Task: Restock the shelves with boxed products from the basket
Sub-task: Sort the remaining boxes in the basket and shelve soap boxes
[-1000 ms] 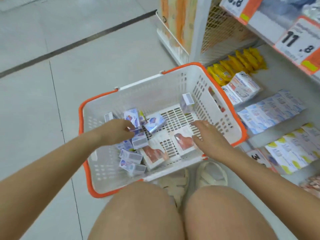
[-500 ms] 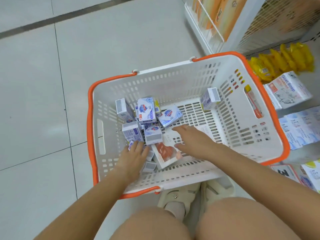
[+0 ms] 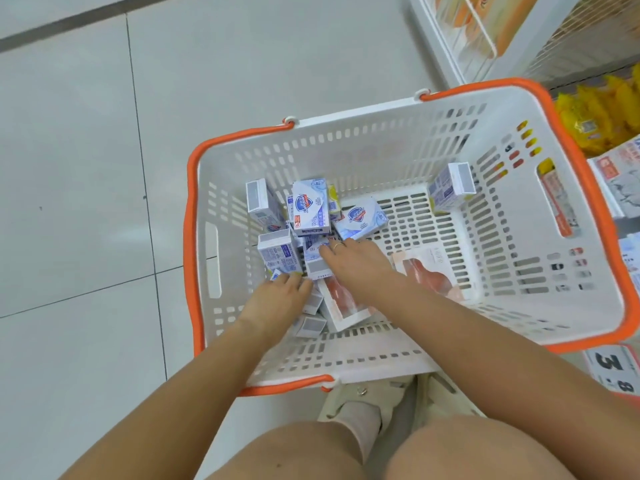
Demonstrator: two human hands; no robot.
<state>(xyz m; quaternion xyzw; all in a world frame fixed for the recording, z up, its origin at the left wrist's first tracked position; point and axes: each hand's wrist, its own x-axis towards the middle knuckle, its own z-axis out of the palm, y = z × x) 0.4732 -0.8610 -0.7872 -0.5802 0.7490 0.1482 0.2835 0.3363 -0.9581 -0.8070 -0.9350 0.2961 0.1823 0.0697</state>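
A white basket with an orange rim [image 3: 398, 109] sits on the floor in front of my knees. Several small blue-and-white soap boxes [image 3: 309, 207] lie piled in its left half, and one more box [image 3: 450, 185] leans against the far right wall. Two flat pink-and-white boxes [image 3: 427, 271] lie on the basket floor. My left hand [image 3: 277, 303] rests palm down on the near boxes of the pile. My right hand [image 3: 356, 265] reaches across, fingers spread over a small box in the pile's middle. Neither hand has clearly closed around a box.
Store shelves stand at the right: yellow packets [image 3: 602, 112], a larger white box [image 3: 620, 178] and a price tag [image 3: 616, 372] near my right arm. A white wire rack [image 3: 464, 39] with orange packs is behind the basket. Grey tiled floor [image 3: 86, 168] lies to the left.
My right hand has moved left from the pink box area onto the soap box pile. My left hand has slid nearer, to the pile's near edge. The view has tilted down over the basket.
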